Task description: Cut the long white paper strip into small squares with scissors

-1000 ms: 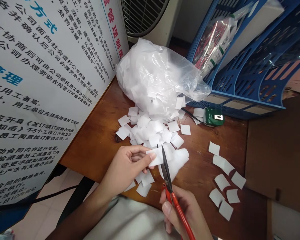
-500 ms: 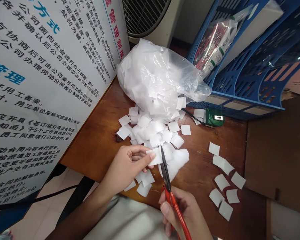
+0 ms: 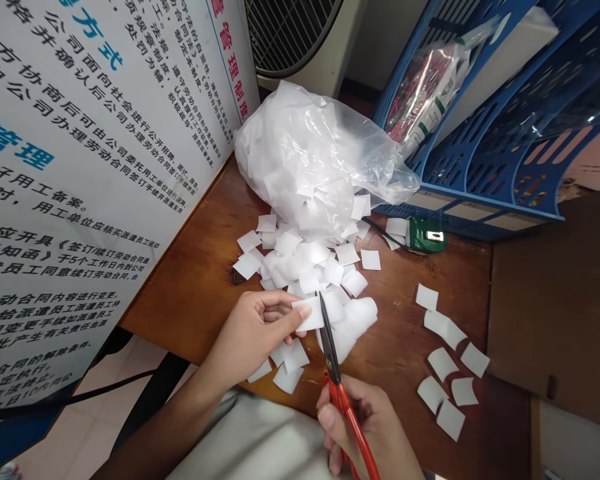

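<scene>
Red-handled scissors with long dark metal blades (image 3: 333, 363) lie in the person's right hand (image 3: 367, 413), its fingers and thumb closed around the handles. Their long axis runs from the handles near the lower edge up and slightly left, so the tips point away from the person; the two blades look nearly together. Beside them, the left hand (image 3: 253, 333) pinches a small white rectangular piece (image 3: 316, 315) between thumb and fingers, above the brown wooden table (image 3: 395, 333). This piece lies roughly crosswise to the blades, its longer side running left to right and its right edge at the blades near the tips; whether they touch I cannot tell. Behind the hands, a heap of white square pieces (image 3: 300, 257) spreads before a clear plastic bag (image 3: 300, 133) packed with white contents. On the left, a white printed board (image 3: 95, 200) carries slanting Chinese text: "方式" and "管理" in blue, "管理制度" in red, and black lines including "公司面向社会进行公开招聘". At upper right, a clear packet with red contents (image 3: 423, 93) in a blue plastic file rack (image 3: 505, 180) bears green-and-white print too small to read.
</scene>
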A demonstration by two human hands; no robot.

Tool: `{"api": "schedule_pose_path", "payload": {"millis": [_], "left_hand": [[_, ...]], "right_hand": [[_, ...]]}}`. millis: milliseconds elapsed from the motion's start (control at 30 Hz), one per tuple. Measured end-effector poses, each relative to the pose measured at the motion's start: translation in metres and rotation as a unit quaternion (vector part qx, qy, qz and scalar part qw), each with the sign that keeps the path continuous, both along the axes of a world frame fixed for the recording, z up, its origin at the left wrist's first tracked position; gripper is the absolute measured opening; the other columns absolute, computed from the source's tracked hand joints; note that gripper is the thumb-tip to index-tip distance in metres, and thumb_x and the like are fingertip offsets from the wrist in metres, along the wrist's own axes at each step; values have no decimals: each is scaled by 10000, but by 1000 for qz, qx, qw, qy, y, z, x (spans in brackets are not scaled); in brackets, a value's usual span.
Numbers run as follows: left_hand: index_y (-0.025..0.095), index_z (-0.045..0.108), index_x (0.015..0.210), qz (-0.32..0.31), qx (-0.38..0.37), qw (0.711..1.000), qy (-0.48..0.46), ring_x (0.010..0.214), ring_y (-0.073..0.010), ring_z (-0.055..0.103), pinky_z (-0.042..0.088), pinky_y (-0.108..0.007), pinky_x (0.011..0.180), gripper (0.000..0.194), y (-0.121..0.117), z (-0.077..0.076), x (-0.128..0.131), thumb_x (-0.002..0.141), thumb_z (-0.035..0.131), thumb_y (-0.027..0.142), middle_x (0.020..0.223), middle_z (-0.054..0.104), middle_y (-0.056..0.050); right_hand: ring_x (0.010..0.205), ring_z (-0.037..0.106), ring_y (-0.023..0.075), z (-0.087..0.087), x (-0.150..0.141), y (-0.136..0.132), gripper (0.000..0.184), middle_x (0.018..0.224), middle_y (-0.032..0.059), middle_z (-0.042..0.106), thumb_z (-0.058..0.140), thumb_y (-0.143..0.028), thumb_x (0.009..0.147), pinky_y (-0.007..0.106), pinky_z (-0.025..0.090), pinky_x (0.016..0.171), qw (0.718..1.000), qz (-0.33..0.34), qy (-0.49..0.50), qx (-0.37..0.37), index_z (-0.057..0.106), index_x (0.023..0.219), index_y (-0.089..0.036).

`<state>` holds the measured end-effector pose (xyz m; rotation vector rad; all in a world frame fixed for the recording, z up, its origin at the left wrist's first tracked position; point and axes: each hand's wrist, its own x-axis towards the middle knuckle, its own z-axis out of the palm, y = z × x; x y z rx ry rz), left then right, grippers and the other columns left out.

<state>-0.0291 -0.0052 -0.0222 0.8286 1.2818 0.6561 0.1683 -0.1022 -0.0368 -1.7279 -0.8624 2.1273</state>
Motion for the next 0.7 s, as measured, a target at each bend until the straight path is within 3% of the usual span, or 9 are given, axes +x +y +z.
{"api": "schedule_pose_path", "payload": {"millis": [267,533,633,700], "left_hand": [[142,784,1001,1,-3,1000,9,574,-101,602,486,-183,562,296,1,-1,-1,854,772,398,738,759,-40],[144,778,975,-4,-4,1000,18,566,-102,604,483,-180,550,259,1,-1,-2,863,763,377,733,759,-37],[152,782,1002,-1,13,999,42,590,-118,631,507,-193,572,265,2,5,-6,879,744,384,726,753,-31],[160,778,1024,0,33,998,59,633,-134,663,533,-209,613,279,5,9,-9,895,725,401,764,758,-32]], "right_hand": [[436,544,89,6,-4,2,626,603,-8,544,654,-759,762,152,314,386,999,10,-17,-32,530,803,-147],[392,502,84,3,-4,4,534,548,-19,531,711,-654,758,166,338,383,997,13,-51,-48,497,742,-164],[408,453,79,10,0,-2,496,555,-22,495,713,-624,747,197,379,418,996,12,-87,19,519,719,-169],[461,465,98,22,9,-8,452,564,-10,499,732,-600,717,216,416,465,980,-9,-174,100,581,722,-174]]}}
